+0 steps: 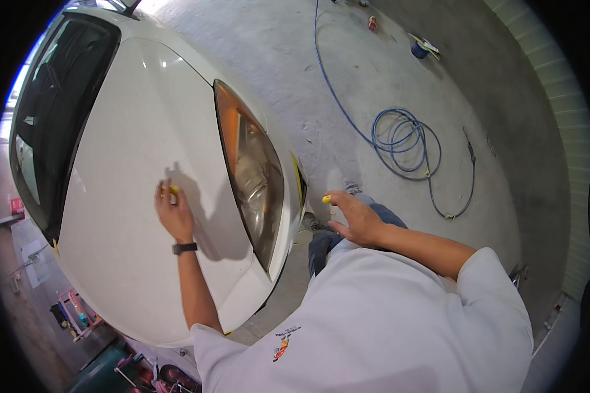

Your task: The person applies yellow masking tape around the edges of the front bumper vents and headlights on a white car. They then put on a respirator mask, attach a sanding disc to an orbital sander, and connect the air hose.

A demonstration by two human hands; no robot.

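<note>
Over the white car hood (128,131) is my left hand (175,215), its fingers curled around a small yellow piece (174,190). A dark watch band (184,248) circles that wrist, and the arm's shadow falls on the paint. My right hand (357,221) hangs off the car, in front of my body. Another small yellow piece (326,199) shows at its fingertips, with the thumb standing apart below. What kind of thing either piece is, I cannot make out. Between the hands lies the headlight (252,177), with a cloudy lens and an orange section.
Yellow edging (298,171) shows at the bumper's side. On the concrete floor a blue hose (400,144) lies coiled. A dark blue container (419,50) and a red can-like object (372,23) stand farther off. A pink-framed rack (77,314) is at the lower left.
</note>
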